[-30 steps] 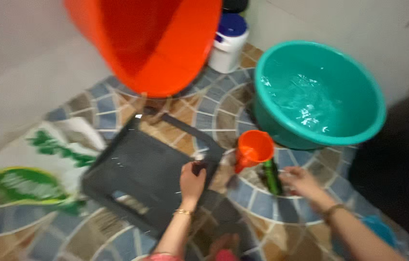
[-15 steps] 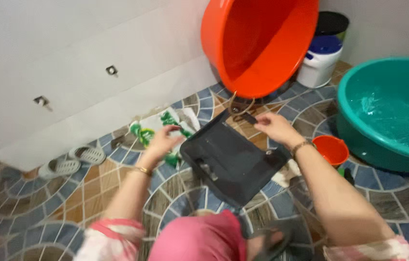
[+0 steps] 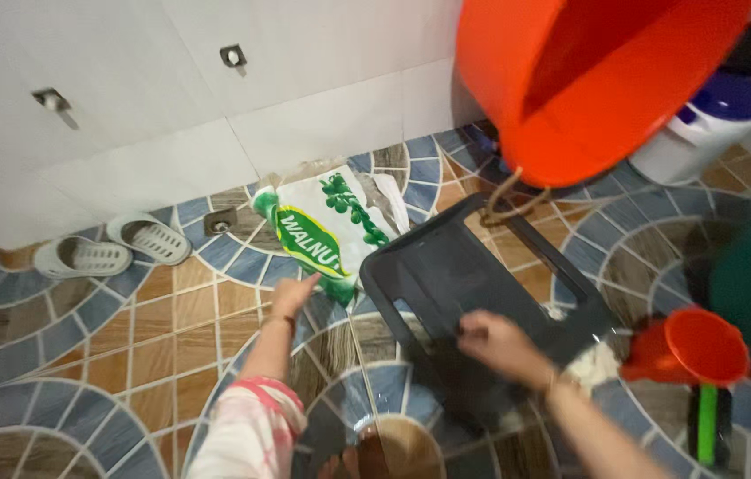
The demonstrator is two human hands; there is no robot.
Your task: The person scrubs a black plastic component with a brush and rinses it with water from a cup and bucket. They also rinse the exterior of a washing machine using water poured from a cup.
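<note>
Floor (image 3: 82,355): tiles in fan-shaped arcs, blue, brown and orange, pale grout. Far wall (image 3: 216,115): large white tiles, two small metal fittings (image 3: 54,99) set into it. Pair of white slippers (image 3: 114,248) at wall base, far left. Even indoor light, no hard shadows.
</note>
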